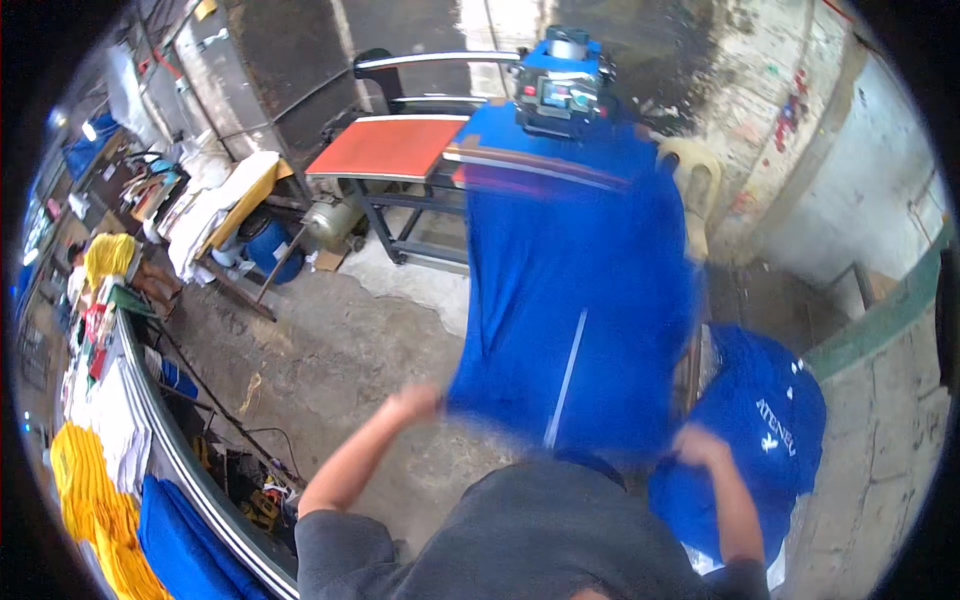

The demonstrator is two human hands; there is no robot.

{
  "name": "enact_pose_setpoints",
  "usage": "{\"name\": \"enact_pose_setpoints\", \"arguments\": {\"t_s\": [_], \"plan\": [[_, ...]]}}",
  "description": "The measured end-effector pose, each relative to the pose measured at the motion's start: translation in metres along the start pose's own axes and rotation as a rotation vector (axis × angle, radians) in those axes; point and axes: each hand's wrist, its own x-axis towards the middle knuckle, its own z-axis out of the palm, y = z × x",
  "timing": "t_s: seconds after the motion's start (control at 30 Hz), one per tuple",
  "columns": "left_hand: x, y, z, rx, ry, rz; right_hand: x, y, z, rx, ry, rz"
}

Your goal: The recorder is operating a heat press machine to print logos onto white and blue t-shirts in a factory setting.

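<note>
1. Orange platen (385,147), left of press (562,90).
2. My left hand (415,402), blurred, pinches blue cloth (580,260) by near-left corner.
3. Cloth stretches from me toward press.
4. My right hand (702,447), blurred, pinches near-right corner.
5. Blue pile (735,400) beside it.

Along the left, a long counter (172,455) with a striped edge carries yellow garments (85,490) and white cloth (118,415). Farther back, a blue barrel (270,247) stands by a second counter (245,204) heaped with pale fabric (205,222), near a metal tank (328,222). A cream plastic chair (697,190) stands near the stained wall (700,60).
</note>
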Motion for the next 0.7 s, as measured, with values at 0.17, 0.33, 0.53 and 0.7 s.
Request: {"name": "enact_pose_setpoints", "arguments": {"t_s": [0.17, 0.33, 0.53, 0.7], "plan": [[-0.033, 0.020, 0.009, -0.232, 0.113, 0.026, -0.001, 0.043, 0.031, 0.316, 0.104, -0.053], [-0.039, 0.028, -0.096, -0.302, 0.991, 0.042, 0.086, 0.039, -0.103, 0.319, 0.845, -0.089], [0.038, 0.068, -0.179, -1.144, 1.507, 0.010, 0.173, 0.048, -0.253, 0.616, 1.359, -0.212], [0.062, 0.077, -0.234, -1.097, 1.379, 0.025, 0.245, 0.005, -0.354, 0.287, 1.307, -0.167]]}}
